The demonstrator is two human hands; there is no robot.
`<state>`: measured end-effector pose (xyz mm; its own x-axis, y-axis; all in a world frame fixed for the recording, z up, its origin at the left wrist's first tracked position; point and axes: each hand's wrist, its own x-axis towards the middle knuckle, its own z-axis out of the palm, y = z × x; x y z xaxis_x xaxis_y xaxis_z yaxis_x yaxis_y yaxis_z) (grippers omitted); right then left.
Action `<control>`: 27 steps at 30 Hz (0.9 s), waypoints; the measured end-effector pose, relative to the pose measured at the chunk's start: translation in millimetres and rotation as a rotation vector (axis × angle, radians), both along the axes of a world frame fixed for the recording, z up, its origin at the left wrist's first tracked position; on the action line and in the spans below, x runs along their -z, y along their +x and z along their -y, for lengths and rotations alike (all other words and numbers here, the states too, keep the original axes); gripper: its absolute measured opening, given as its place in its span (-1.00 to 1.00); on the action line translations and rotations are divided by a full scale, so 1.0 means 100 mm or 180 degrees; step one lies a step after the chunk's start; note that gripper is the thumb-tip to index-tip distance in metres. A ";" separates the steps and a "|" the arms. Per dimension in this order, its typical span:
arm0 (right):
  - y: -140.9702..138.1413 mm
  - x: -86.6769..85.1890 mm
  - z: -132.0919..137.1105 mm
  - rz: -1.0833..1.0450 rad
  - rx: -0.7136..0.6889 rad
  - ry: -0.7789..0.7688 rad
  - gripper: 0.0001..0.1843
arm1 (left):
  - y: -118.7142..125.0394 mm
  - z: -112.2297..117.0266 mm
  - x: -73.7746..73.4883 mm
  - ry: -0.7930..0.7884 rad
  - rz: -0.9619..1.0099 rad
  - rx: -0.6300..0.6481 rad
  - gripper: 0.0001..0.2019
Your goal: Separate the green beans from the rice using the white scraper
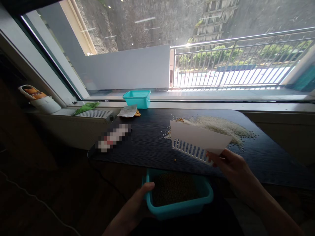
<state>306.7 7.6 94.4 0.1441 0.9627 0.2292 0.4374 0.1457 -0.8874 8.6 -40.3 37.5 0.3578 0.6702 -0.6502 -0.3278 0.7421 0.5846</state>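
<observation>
My left hand (135,205) is closed on the left rim of a teal plastic bin (180,210), its thumb over the edge. Small brownish beans or kernels (176,190) fill the bin's bottom; shadow hides their exact kind. The bin sits just below the table's front edge. In my right hand (232,165) is a white plastic panel (197,134) with a row of slots along its lower edge, pinched at its right end and tilted above the table. Behind it spreads a pile of white rice (219,126), with a few yellow kernels (180,120) at its left side.
The dark wooden table (145,144) stands against a window. One yellow kernel (175,160) lies near its front edge. At the back left are a second teal bin (137,98) and a paper packet (128,111). A power strip-like blurred object (114,137) rests on the left.
</observation>
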 end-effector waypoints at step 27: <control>-0.14 -0.09 -0.32 -0.0096 0.0156 0.0019 -0.72 | -0.03 0.02 0.01 -0.0025 -0.0029 -0.0046 -0.36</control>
<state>293.0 39.9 103.5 0.1981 0.9529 0.2296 0.4171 0.1300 -0.8995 5.6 -42.6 36.6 0.3421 0.6702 -0.6586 -0.3332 0.7419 0.5818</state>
